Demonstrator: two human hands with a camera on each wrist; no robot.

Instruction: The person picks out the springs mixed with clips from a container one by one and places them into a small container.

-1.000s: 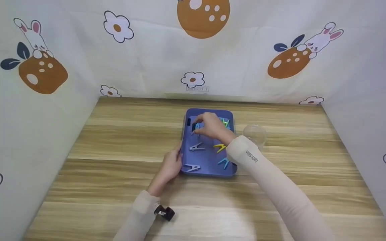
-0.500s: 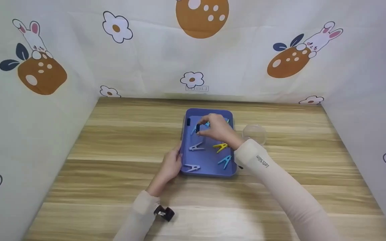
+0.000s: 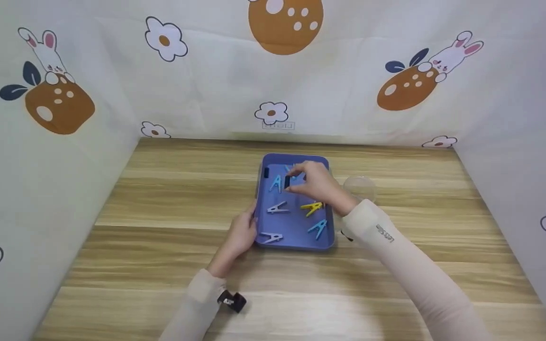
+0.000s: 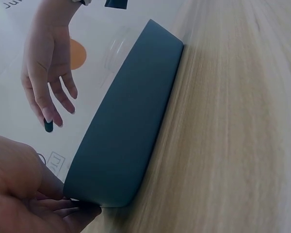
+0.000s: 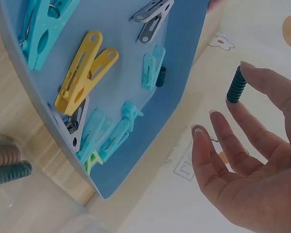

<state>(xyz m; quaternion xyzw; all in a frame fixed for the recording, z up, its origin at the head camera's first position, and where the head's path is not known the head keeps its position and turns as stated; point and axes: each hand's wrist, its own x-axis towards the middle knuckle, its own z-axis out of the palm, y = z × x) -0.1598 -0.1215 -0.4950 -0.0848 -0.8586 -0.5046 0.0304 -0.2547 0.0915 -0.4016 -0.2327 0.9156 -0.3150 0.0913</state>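
Person's bare left hand: fingers partly hidden by blue rectangular plastic tray | near-right turquoise plastic clip: cut off at right wrist view's top edge | clear round plastic container: near side hidden by cream sleeve

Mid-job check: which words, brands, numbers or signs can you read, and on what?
"Let'sSlim": right sleeve.
Boxed lettering on the patterned backdrop: too blurred to read.
"Ju…", top left of the left wrist view, apparently on the backdrop: cut off.
White mark on the black wrist device: too small to read.
Blue tray, dark spring: no lettering visible.
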